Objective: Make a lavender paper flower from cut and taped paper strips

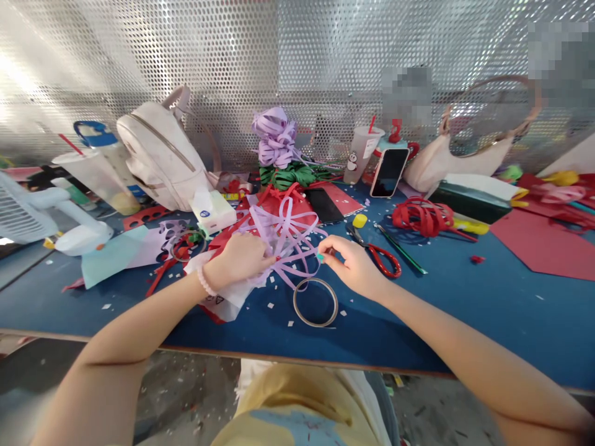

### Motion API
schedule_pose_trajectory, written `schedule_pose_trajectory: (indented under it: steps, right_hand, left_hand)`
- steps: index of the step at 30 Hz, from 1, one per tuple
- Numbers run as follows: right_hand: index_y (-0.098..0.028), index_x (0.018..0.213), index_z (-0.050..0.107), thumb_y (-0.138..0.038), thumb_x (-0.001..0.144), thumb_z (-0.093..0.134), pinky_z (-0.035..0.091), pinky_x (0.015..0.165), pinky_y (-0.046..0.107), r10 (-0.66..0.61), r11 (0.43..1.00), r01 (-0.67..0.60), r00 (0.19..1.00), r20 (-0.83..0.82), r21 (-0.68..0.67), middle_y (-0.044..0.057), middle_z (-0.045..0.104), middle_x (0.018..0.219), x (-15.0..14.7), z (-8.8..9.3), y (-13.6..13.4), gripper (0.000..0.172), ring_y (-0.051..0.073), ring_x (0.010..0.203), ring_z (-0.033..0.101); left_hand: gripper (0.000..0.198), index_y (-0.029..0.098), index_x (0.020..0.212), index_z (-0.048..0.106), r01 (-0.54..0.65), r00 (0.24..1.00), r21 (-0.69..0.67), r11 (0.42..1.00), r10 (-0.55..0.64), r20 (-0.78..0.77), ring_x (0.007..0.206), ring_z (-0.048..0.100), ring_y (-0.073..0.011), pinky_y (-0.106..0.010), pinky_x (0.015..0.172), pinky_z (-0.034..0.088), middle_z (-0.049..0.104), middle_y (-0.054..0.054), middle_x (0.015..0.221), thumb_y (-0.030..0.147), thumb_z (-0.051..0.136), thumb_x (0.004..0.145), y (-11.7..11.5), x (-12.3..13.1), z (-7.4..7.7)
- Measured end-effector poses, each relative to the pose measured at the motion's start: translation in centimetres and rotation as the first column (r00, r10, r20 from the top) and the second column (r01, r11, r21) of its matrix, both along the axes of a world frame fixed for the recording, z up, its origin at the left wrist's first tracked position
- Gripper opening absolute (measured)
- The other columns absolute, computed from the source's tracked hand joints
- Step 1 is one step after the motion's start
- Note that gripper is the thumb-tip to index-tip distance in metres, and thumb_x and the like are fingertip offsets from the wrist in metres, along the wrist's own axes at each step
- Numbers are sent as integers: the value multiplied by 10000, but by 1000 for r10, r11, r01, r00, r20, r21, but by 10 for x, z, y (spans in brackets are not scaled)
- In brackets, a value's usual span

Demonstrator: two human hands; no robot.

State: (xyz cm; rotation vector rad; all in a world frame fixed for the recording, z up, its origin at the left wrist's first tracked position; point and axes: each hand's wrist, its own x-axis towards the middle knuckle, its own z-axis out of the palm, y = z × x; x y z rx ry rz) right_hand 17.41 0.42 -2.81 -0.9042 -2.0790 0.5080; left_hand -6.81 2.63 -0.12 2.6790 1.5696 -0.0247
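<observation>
A loose tangle of purple paper strips [284, 218] lies in loops between my hands. My left hand [244, 259], with a pink bead bracelet on its wrist, is closed on the strips at their near left side. At the right side, my right hand [349, 265] pinches the end of one purple strip between thumb and fingers. A small teal spot shows at its fingertips; I cannot tell what it is. Just in front of the strips lies a nearly used-up tape roll [316, 324]. Scissors [385, 260] with red handles rest beyond my right hand.
Behind the strips stand purple paper flowers [275, 139] with green leaves. Tissues [214, 212] and a pale backpack [160, 155] are left. A phone [390, 173] leans upright, near coiled red strips [422, 217] and a green pen [402, 249]. Paper scraps dot the blue table [446, 316].
</observation>
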Motion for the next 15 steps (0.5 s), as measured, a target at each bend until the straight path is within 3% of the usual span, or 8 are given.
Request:
schedule_pose_trajectory:
  steps: [4,8,12,15]
  right_hand:
    - [-206,825,498,-171,853,448,467,662,264,-1,1000,1,1000,-9,-24,22,603,776,0,-4,1,68,145,713,573]
    - [-207,844,506,-193,854,458,468,629,262,-31,998,29,999,-32,-61,26,608,792,1,-6,2,51,149,716,575]
    - [-207,855,510,-216,857,470,476,633,265,-29,995,22,997,-67,-101,25,605,804,1,-10,4,41,148,720,577]
    - [-210,858,512,-226,857,473,484,649,270,-20,992,8,995,-93,-124,24,603,810,0,-12,4,42,147,718,579]
  left_hand:
    - [232,185,844,702,96,971,-190,977,-49,236,763,633,-189,-261,706,433,710,-49,864,335,527,827,5,1,-4]
    - [258,180,973,682,62,933,-211,976,19,360,723,631,-164,-230,648,429,710,-32,865,309,532,808,8,6,-5]
    - [223,169,905,671,49,888,-220,974,58,455,638,597,-138,-219,593,413,677,-15,766,313,549,788,7,8,-5]
    - [225,159,805,628,71,866,-352,934,117,485,547,568,-119,-202,513,391,617,6,648,366,542,794,6,7,-5]
